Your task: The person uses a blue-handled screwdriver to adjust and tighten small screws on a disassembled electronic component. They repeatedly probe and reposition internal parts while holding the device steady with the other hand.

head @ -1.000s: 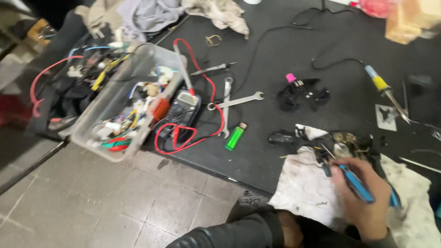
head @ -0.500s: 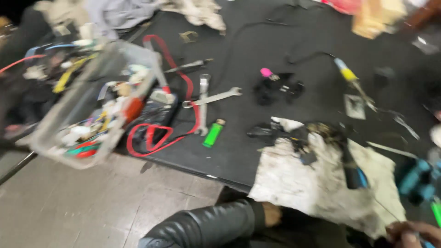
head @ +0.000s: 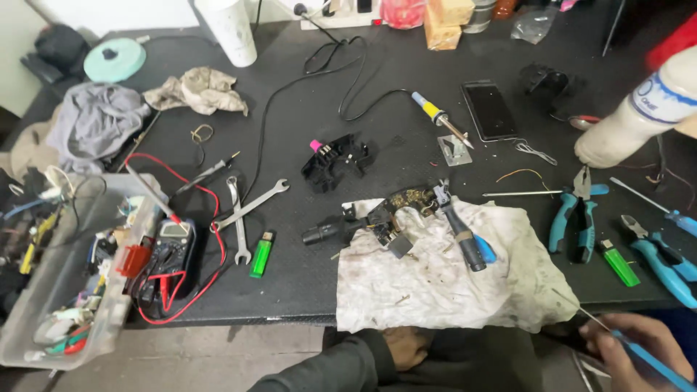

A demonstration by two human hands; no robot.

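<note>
My right hand (head: 630, 350) is at the bottom right, below the table's front edge, closed around a thin blue-handled tool (head: 652, 363) whose metal tip points up-left toward the cloth. In a dark sleeve, my left hand (head: 404, 347) rests curled under the table edge at bottom centre, with nothing seen in it. Just above both hands a stained white cloth (head: 443, 283) hangs over the edge. On it lie a black stalk-switch assembly (head: 363, 223) and a black screwdriver (head: 462, 236) with a blue grip.
On the black table (head: 305, 131) are a soldering iron (head: 436, 116), phone (head: 489, 109), blue pliers (head: 573, 218), cutters (head: 661, 254), two green lighters (head: 261, 254), wrenches (head: 247, 210), a multimeter (head: 171, 254) and a white bottle (head: 639, 116). A clear parts box (head: 72, 283) overhangs the left edge.
My right hand has left the cloth and dropped to the lower right below the table edge, still gripping the blue tool. The view has swung up and right over the table.
</note>
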